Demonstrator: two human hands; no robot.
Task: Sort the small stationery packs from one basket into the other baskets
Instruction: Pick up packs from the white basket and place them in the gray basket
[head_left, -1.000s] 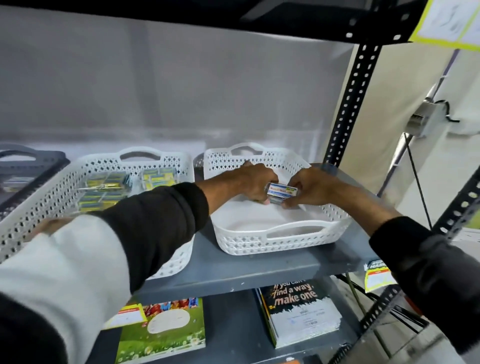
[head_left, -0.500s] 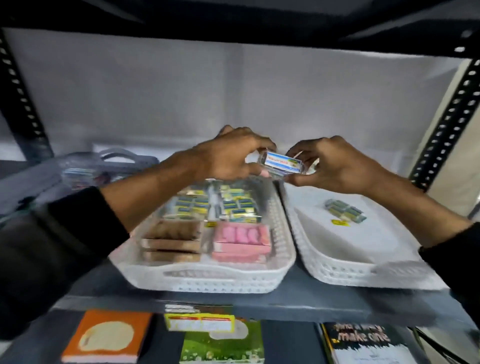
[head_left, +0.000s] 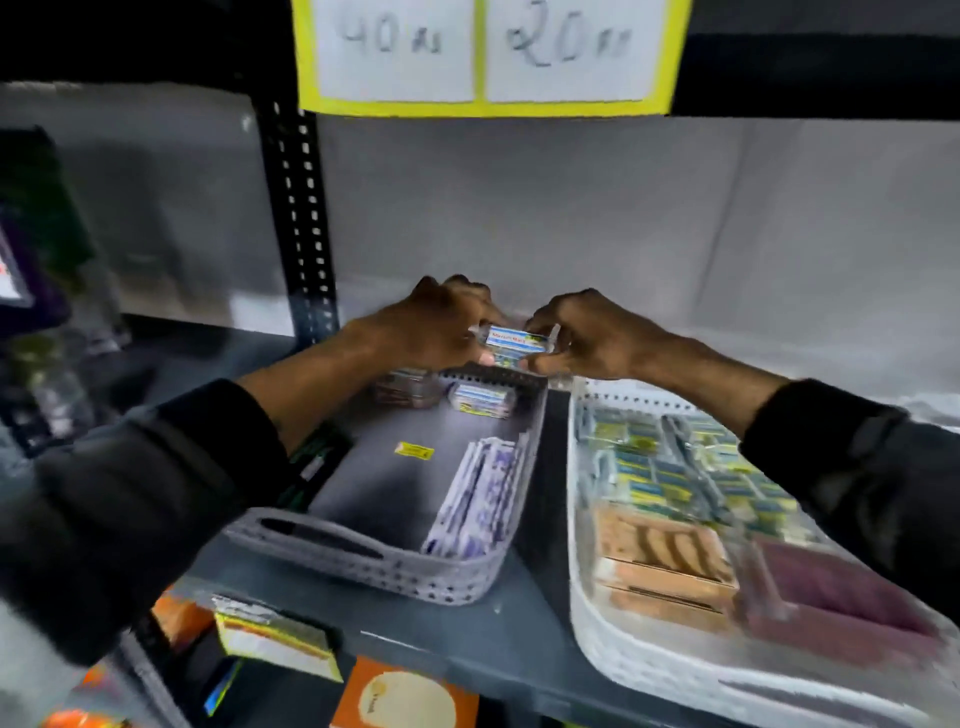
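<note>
My left hand (head_left: 436, 327) and my right hand (head_left: 587, 338) together grip a small blue-and-white stationery pack (head_left: 514, 344), held above the far end of a grey basket (head_left: 363, 556). Below it in that basket lies a matching blue-and-white pack (head_left: 480, 401) beside a dark pack (head_left: 405, 388), and a row of purple-white packs (head_left: 472, 499) leans along the right wall. To the right stands a white basket (head_left: 613, 644) holding several yellow-green packs (head_left: 670, 467), brown packs (head_left: 660, 561) and a maroon pack (head_left: 841, 597).
Both baskets rest on a dark metal shelf (head_left: 498, 639). A perforated black upright (head_left: 301, 218) stands at the back left. Yellow-bordered price labels (head_left: 488, 52) hang from the shelf above. Books (head_left: 410, 696) lie on the lower shelf.
The view has swung left from the white baskets to the grey basket. Both hands carried the blue-and-white pack leftward and now hold it over the grey basket's far end.
</note>
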